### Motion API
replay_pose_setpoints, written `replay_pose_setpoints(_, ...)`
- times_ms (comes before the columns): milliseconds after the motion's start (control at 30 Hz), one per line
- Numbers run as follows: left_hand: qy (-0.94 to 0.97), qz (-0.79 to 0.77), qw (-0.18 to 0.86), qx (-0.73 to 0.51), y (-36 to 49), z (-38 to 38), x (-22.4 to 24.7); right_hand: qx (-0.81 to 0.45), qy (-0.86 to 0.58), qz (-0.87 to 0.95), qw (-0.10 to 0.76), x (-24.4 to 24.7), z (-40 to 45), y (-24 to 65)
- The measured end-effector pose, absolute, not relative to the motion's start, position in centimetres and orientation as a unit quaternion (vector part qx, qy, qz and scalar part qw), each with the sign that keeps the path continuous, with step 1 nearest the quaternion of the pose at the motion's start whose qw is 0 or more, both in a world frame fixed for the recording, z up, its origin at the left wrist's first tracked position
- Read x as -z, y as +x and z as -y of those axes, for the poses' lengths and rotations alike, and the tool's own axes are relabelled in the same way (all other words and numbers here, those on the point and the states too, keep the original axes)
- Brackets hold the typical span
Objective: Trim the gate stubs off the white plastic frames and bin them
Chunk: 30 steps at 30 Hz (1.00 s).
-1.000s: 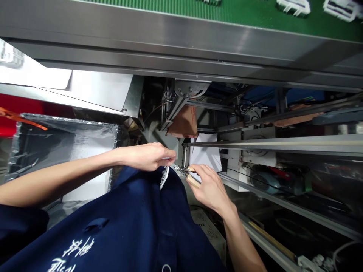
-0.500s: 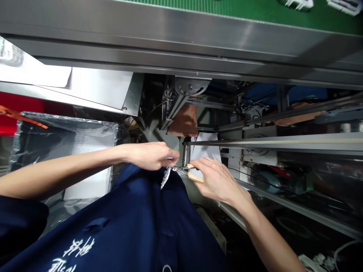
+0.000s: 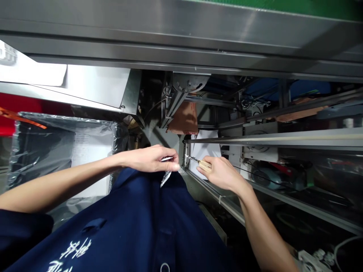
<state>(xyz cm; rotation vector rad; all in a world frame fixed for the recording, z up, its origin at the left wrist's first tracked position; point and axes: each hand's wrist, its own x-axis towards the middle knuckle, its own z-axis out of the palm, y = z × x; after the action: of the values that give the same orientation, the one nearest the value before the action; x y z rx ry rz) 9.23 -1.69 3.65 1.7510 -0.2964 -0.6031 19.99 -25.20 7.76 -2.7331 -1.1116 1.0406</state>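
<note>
My left fingertips [image 3: 173,165] are pinched together on a thin silvery-white strip [image 3: 167,159], and a small jagged white piece [image 3: 166,179] hangs just below them over my shirt. (My fingers hide the spot where the two might join, so I can't say if they're one part.) My right fingers [image 3: 215,163] are curled closed around a wooden-handled tool [image 3: 205,164]. Only its handle and slim metal tip show, and that tip ends at a steel upright [image 3: 186,155] of the machine, so I can't tell what kind of tool it is.

My left hand [image 3: 149,159] lies nearly level, its forearm reaching in from the side, while my right hand [image 3: 222,173] angles up from below, well apart from it. My navy work shirt [image 3: 127,226] fills the bottom of the view and blocks what's under my hands.

Beyond them, a long steel rail [image 3: 283,139] crosses in front of a white paper sheet [image 3: 204,149] and brown cardboard [image 3: 183,119]. A plastic-lined bin [image 3: 65,120] sits on the left, below a stainless housing [image 3: 141,41] and a strip of green conveyor belt [image 3: 283,4].
</note>
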Motion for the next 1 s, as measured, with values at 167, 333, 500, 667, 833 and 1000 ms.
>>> replay_pose_setpoints(167,0.705,0.022,0.666,0.242,7.8,3.3,-1.0,-0.32,-0.917,0.23,0.054,-6.0,27.4,18.9)
replay_pose_setpoints(333,0.57,-0.052,0.782,0.246,8.3,4.6,0.5,-0.286,-0.902,0.136,0.293,-4.2,24.5,16.5)
replay_pose_setpoints(500,0.451,-0.136,0.844,0.257,8.7,4.6,-0.1,-0.345,-0.814,0.12,0.452,-2.6,22.7,16.2)
replay_pose_setpoints(667,0.341,-0.205,0.883,0.25,8.4,4.1,-0.5,-0.32,-0.881,0.141,0.318,-3.8,25.5,16.7)
replay_pose_setpoints(833,0.35,-0.197,0.88,0.254,8.3,4.3,-0.9,-0.243,-0.89,0.311,0.226,-6.3,25.1,16.6)
replay_pose_setpoints(1000,0.386,-0.172,0.863,0.276,8.1,4.3,-1.3,-0.218,-0.881,0.391,0.153,-7.2,24.3,17.2)
